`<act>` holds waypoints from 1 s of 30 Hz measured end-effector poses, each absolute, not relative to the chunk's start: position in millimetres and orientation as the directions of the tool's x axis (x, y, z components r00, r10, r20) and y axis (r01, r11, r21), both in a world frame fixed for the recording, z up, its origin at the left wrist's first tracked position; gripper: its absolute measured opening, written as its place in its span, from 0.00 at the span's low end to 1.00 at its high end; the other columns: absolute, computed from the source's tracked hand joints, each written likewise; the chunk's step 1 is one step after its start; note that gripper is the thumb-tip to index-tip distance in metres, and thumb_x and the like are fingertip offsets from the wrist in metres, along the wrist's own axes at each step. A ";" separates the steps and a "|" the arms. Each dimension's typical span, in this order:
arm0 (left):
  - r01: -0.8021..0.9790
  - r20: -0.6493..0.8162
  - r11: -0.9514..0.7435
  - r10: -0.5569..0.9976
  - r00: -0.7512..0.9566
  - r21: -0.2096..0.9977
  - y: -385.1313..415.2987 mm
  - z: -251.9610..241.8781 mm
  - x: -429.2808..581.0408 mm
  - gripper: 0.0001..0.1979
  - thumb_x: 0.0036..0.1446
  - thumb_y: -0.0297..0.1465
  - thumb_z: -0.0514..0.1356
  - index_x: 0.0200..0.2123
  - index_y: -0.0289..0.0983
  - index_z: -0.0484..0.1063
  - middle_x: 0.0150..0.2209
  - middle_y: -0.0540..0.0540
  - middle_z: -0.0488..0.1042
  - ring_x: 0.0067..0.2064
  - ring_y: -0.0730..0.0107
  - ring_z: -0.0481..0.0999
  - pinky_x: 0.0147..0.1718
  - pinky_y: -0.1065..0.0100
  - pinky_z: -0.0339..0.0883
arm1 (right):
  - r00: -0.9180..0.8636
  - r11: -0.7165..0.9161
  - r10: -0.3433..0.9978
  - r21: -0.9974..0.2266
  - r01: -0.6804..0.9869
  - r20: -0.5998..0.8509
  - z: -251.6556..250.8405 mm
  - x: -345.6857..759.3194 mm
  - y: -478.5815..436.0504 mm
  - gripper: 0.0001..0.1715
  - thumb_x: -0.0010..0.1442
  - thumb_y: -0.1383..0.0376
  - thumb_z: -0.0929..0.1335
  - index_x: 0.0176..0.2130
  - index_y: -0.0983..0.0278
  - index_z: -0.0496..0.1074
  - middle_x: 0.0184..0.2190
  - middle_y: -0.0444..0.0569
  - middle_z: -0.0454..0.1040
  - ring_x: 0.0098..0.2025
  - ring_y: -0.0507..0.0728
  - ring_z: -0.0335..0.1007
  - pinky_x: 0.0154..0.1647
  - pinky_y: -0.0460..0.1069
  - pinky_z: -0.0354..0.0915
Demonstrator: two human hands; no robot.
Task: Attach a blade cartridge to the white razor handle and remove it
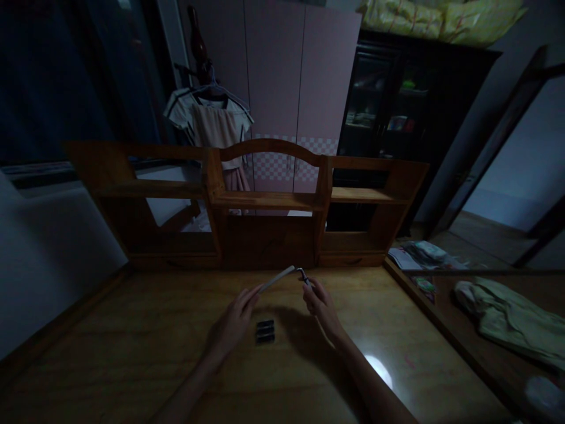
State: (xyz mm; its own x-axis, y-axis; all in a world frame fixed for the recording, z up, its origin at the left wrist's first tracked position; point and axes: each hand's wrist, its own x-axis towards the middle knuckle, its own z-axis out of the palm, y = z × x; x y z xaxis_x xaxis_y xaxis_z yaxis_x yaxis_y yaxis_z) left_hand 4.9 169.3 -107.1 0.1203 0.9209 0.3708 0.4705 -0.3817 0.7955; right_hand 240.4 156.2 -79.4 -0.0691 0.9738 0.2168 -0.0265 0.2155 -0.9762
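My left hand [241, 309] is closed around the lower end of a thin, pale, translucent stick [278, 278], which slants up to the right above the desk. My right hand [318, 301] grips a small tool with a bent metal tip [302, 273]; its exact kind is too small to make out. That tip points left and sits very close to the upper end of the stick; whether they touch I cannot tell. Below and between my hands, several small black rectangular pieces [265, 331] lie in a short stack of rows on the desk.
Beneath my hands is a wooden desk top [168, 330], with a wooden shelf unit [269, 200] along its far edge. To the right lie papers and bags [424, 255] and a light green cloth [512, 318]. A bright reflection shows on the desk near my right forearm.
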 end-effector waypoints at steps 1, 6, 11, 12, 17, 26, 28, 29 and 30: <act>0.449 0.385 -0.398 0.914 0.125 0.800 169.1 -105.1 4.8 0.18 0.62 0.37 0.47 0.53 0.45 0.66 0.52 0.48 0.67 0.54 0.66 0.65 0.55 0.65 0.56 | -0.078 0.204 0.975 -0.978 -0.038 0.206 -79.4 239.8 156.1 0.21 0.60 0.50 0.62 0.47 0.60 0.65 0.25 0.43 0.57 0.24 0.50 0.52 0.19 0.43 0.48; 0.412 0.389 -0.421 0.907 0.163 0.808 170.5 -106.6 6.1 0.18 0.62 0.37 0.47 0.51 0.43 0.67 0.51 0.47 0.69 0.53 0.67 0.66 0.53 0.67 0.57 | -0.144 0.200 0.967 -0.976 -0.083 0.210 -79.5 237.0 154.5 0.20 0.59 0.52 0.63 0.46 0.60 0.66 0.25 0.42 0.54 0.24 0.50 0.50 0.19 0.43 0.48; 0.395 0.374 -0.388 0.920 0.117 0.833 174.6 -112.9 3.2 0.17 0.61 0.38 0.49 0.51 0.41 0.67 0.52 0.47 0.68 0.54 0.67 0.65 0.56 0.65 0.55 | -0.120 0.222 0.966 -0.973 -0.065 0.229 -81.0 239.4 155.9 0.18 0.60 0.53 0.63 0.45 0.60 0.65 0.25 0.42 0.55 0.24 0.50 0.50 0.20 0.43 0.48; 0.384 0.374 -0.388 0.921 0.113 0.838 175.0 -113.2 2.7 0.18 0.61 0.38 0.49 0.51 0.41 0.67 0.52 0.47 0.68 0.55 0.67 0.65 0.56 0.65 0.54 | -0.122 0.231 0.964 -0.972 -0.053 0.235 -81.5 239.9 156.3 0.18 0.60 0.53 0.63 0.45 0.60 0.65 0.26 0.42 0.56 0.24 0.50 0.51 0.20 0.43 0.48; 0.350 0.332 -0.364 0.931 0.149 0.863 175.8 -114.3 2.6 0.19 0.61 0.39 0.49 0.52 0.40 0.66 0.53 0.47 0.68 0.56 0.65 0.64 0.57 0.62 0.54 | -0.108 0.294 0.951 -0.956 0.024 0.290 -83.0 239.6 155.5 0.17 0.61 0.55 0.63 0.46 0.60 0.64 0.28 0.43 0.60 0.28 0.51 0.56 0.25 0.44 0.53; 0.282 0.307 -0.345 0.936 0.171 0.895 174.3 -111.4 6.2 0.19 0.59 0.39 0.52 0.51 0.39 0.69 0.52 0.47 0.69 0.55 0.64 0.65 0.57 0.63 0.54 | -0.070 0.407 0.913 -0.902 0.144 0.401 -84.0 239.2 153.8 0.13 0.61 0.59 0.63 0.45 0.60 0.64 0.31 0.44 0.63 0.33 0.54 0.59 0.35 0.46 0.55; 0.281 0.283 -0.325 0.942 0.181 0.903 174.8 -112.7 6.4 0.19 0.58 0.40 0.53 0.50 0.39 0.70 0.52 0.46 0.70 0.55 0.64 0.66 0.56 0.62 0.55 | -0.076 0.406 0.914 -0.902 0.149 0.399 -84.7 239.2 154.0 0.13 0.61 0.60 0.64 0.45 0.60 0.65 0.30 0.43 0.63 0.32 0.54 0.58 0.33 0.46 0.55; 0.276 0.274 -0.313 0.946 0.172 0.909 175.1 -113.3 5.8 0.19 0.58 0.40 0.53 0.49 0.38 0.70 0.51 0.46 0.70 0.54 0.63 0.66 0.56 0.62 0.55 | -0.078 0.405 0.914 -0.903 0.146 0.397 -85.0 239.1 154.2 0.13 0.60 0.60 0.64 0.45 0.60 0.65 0.31 0.43 0.63 0.32 0.54 0.58 0.33 0.46 0.54; 0.264 0.265 -0.299 0.951 0.156 0.917 175.1 -113.6 4.9 0.20 0.57 0.40 0.53 0.50 0.38 0.69 0.51 0.46 0.70 0.54 0.63 0.66 0.56 0.62 0.55 | -0.079 0.402 0.915 -0.904 0.143 0.395 -85.3 239.2 154.6 0.13 0.60 0.60 0.64 0.45 0.60 0.65 0.31 0.44 0.63 0.32 0.54 0.58 0.33 0.46 0.54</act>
